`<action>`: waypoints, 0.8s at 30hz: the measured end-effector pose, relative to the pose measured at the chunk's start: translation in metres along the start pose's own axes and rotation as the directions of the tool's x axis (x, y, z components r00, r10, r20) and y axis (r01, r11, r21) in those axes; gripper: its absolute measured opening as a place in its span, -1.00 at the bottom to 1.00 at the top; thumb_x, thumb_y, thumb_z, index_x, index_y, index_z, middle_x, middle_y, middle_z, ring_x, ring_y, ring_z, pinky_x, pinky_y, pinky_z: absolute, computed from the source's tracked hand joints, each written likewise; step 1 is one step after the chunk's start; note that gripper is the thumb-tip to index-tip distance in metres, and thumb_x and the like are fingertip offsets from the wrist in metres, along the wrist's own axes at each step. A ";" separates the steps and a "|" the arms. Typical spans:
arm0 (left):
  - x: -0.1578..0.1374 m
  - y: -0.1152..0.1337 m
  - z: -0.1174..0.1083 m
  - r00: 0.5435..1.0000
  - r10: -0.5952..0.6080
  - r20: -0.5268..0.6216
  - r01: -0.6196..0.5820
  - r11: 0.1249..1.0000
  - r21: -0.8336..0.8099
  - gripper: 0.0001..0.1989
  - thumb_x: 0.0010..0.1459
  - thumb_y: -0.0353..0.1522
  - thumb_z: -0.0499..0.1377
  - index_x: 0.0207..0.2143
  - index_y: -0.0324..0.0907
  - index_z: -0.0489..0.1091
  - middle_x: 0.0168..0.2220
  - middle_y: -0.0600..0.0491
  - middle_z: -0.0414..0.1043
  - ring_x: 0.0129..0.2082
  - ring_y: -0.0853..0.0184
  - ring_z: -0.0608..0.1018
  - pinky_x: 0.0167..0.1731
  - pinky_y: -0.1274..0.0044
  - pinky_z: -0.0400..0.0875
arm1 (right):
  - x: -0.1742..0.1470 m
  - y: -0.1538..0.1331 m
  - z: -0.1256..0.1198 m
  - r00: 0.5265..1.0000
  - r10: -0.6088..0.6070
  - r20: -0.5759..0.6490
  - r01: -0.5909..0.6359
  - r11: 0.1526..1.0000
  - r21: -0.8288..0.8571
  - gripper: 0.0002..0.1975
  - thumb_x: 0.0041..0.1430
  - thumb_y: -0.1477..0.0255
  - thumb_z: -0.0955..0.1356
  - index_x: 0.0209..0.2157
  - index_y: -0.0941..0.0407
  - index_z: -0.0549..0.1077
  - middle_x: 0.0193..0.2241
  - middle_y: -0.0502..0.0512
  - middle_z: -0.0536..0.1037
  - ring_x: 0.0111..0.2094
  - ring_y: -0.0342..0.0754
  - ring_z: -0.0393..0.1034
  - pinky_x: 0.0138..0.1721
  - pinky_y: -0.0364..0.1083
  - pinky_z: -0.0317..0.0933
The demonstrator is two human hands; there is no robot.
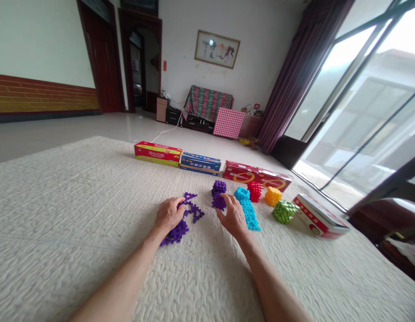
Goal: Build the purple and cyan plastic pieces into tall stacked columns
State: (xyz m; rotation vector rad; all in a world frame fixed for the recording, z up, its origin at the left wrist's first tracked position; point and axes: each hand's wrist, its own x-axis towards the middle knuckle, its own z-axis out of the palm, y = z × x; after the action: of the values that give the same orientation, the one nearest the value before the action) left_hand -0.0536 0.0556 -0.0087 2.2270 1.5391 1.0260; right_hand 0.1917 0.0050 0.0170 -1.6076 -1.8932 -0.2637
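Both forearms bare, extended forward over the quilted mat (76, 214). Left hand (169, 214) palm down on the mat, fingers curled, fingertips pinched together. Right hand (232, 217) just right of it, palm down, fingers loosely spread and slightly bent. Hands apart, not touching.

Quilted cloth (76, 214), cream, matt, with a pebbled stitched texture. Purple pieces (190, 210) under the left hand (169, 214): moulded plastic, spiky-edged, slight sheen. Purple block (219, 194) at the right hand (232, 217), cyan strip (250, 214), red (255, 191), orange (273, 196) and green (284, 211) blocks: same knobbly plastic. 4 boxes (157, 153): printed glossy cardboard. Floor (110, 127): smooth, shiny tile. Door frame (103, 58): dark lacquered wood.
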 end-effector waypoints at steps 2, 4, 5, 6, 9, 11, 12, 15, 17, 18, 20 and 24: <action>0.000 0.000 0.000 1.000 -0.004 0.003 0.004 1.000 0.004 -0.70 0.15 -0.43 0.09 -0.09 -0.15 0.49 -0.09 0.00 0.57 -0.06 0.27 0.55 0.04 0.46 0.34 | -0.001 -0.002 0.004 0.997 0.056 -0.044 -0.057 0.998 -0.034 -0.49 0.07 0.38 0.34 0.09 0.14 0.30 -0.04 0.28 0.44 -0.01 0.18 0.32 -0.02 0.15 0.23; 0.000 0.000 0.000 1.000 -0.006 0.004 0.006 1.000 0.006 -0.70 0.15 -0.43 0.09 -0.10 -0.14 0.50 -0.09 0.01 0.57 -0.06 0.27 0.55 0.04 0.46 0.34 | -0.001 -0.004 0.007 0.993 0.082 -0.079 -0.086 0.995 -0.043 -0.48 0.07 0.35 0.35 0.09 0.13 0.30 -0.07 0.27 0.44 -0.03 0.19 0.31 -0.03 0.15 0.23; 0.000 0.000 0.000 1.000 -0.005 0.001 0.005 1.000 0.006 -0.70 0.15 -0.42 0.09 -0.10 -0.14 0.50 -0.09 0.01 0.57 -0.06 0.27 0.55 0.04 0.46 0.34 | 0.000 -0.005 0.008 0.992 0.085 -0.091 -0.089 0.995 -0.036 -0.48 0.07 0.34 0.35 0.09 0.13 0.29 -0.08 0.27 0.44 -0.04 0.18 0.31 -0.04 0.14 0.23; 0.000 0.000 0.000 1.000 -0.001 -0.002 0.001 1.000 0.006 -0.71 0.15 -0.42 0.09 -0.10 -0.14 0.50 -0.09 0.01 0.57 -0.06 0.27 0.55 0.04 0.47 0.34 | 0.000 -0.005 0.009 0.992 0.084 -0.098 -0.087 0.996 -0.024 -0.47 0.07 0.33 0.35 0.09 0.14 0.29 -0.09 0.27 0.44 -0.04 0.17 0.31 -0.05 0.13 0.24; -0.001 0.000 0.001 1.000 0.010 -0.014 -0.010 1.000 0.007 -0.71 0.15 -0.42 0.09 -0.10 -0.17 0.50 -0.10 -0.01 0.57 -0.07 0.26 0.55 0.03 0.46 0.35 | 0.000 -0.007 0.012 0.990 0.095 -0.108 -0.095 0.995 0.007 -0.47 0.08 0.33 0.34 0.08 0.19 0.29 -0.11 0.29 0.42 -0.08 0.14 0.32 -0.05 0.10 0.25; -0.001 -0.001 0.001 1.000 0.018 -0.017 -0.018 1.000 0.007 -0.71 0.15 -0.43 0.09 -0.11 -0.18 0.50 -0.11 -0.02 0.57 -0.08 0.26 0.56 0.02 0.45 0.35 | -0.001 -0.009 0.013 0.986 0.125 -0.114 -0.123 0.992 0.020 -0.47 0.08 0.33 0.34 0.08 0.20 0.28 -0.13 0.28 0.41 -0.09 0.13 0.33 -0.04 0.09 0.25; -0.001 -0.001 0.001 1.000 0.021 -0.017 -0.021 1.000 0.006 -0.71 0.15 -0.43 0.09 -0.11 -0.19 0.50 -0.11 -0.03 0.57 -0.08 0.26 0.56 0.02 0.45 0.36 | -0.001 -0.009 0.013 0.983 0.144 -0.115 -0.141 0.990 0.028 -0.47 0.08 0.32 0.34 0.09 0.20 0.28 -0.13 0.27 0.41 -0.10 0.12 0.33 -0.04 0.09 0.25; -0.001 -0.001 0.002 1.000 0.019 -0.013 -0.019 1.000 0.000 -0.71 0.15 -0.43 0.08 -0.11 -0.17 0.50 -0.10 -0.02 0.57 -0.08 0.26 0.55 0.03 0.44 0.35 | -0.003 -0.011 0.014 0.974 0.204 -0.100 -0.201 0.979 0.047 -0.46 0.07 0.29 0.34 0.08 0.19 0.28 -0.14 0.26 0.38 -0.12 0.12 0.34 -0.06 0.09 0.27; 0.000 -0.001 0.001 1.000 0.011 -0.004 -0.011 1.000 -0.003 -0.72 0.15 -0.43 0.08 -0.12 -0.16 0.50 -0.10 0.00 0.57 -0.07 0.27 0.54 0.04 0.45 0.34 | -0.003 -0.012 0.016 0.966 0.244 -0.090 -0.241 0.970 0.042 -0.47 0.06 0.28 0.34 0.06 0.19 0.29 -0.14 0.25 0.37 -0.14 0.12 0.35 -0.08 0.09 0.28; 0.000 0.000 0.001 1.000 0.007 0.000 -0.007 1.000 -0.003 -0.72 0.15 -0.42 0.09 -0.12 -0.15 0.50 -0.10 0.01 0.57 -0.07 0.27 0.54 0.04 0.45 0.34 | -0.003 -0.012 0.017 0.961 0.261 -0.092 -0.258 0.965 0.037 -0.48 0.06 0.27 0.34 0.04 0.18 0.29 -0.15 0.24 0.37 -0.14 0.13 0.35 -0.09 0.10 0.28; 0.000 0.000 0.001 1.000 0.002 0.003 -0.002 1.000 -0.004 -0.72 0.15 -0.42 0.09 -0.12 -0.14 0.50 -0.10 0.02 0.57 -0.06 0.28 0.54 0.05 0.46 0.33 | -0.003 -0.011 0.019 0.953 0.281 -0.111 -0.279 0.960 0.030 -0.50 0.05 0.27 0.35 0.02 0.16 0.29 -0.15 0.23 0.36 -0.14 0.14 0.35 -0.11 0.10 0.28; -0.001 0.000 0.001 1.000 0.010 -0.008 -0.010 1.000 -0.004 -0.72 0.15 -0.43 0.09 -0.12 -0.15 0.50 -0.10 0.01 0.57 -0.07 0.28 0.54 0.05 0.46 0.34 | -0.001 -0.009 0.024 0.950 0.281 -0.138 -0.280 0.960 0.025 -0.53 0.05 0.27 0.37 -0.01 0.11 0.29 -0.18 0.20 0.37 -0.16 0.13 0.35 -0.12 0.09 0.28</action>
State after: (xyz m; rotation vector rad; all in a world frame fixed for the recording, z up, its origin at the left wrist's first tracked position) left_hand -0.0530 0.0552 -0.0099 2.2327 1.5291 1.0406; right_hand 0.1755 0.0149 0.0003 -1.7813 -1.5361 -0.2419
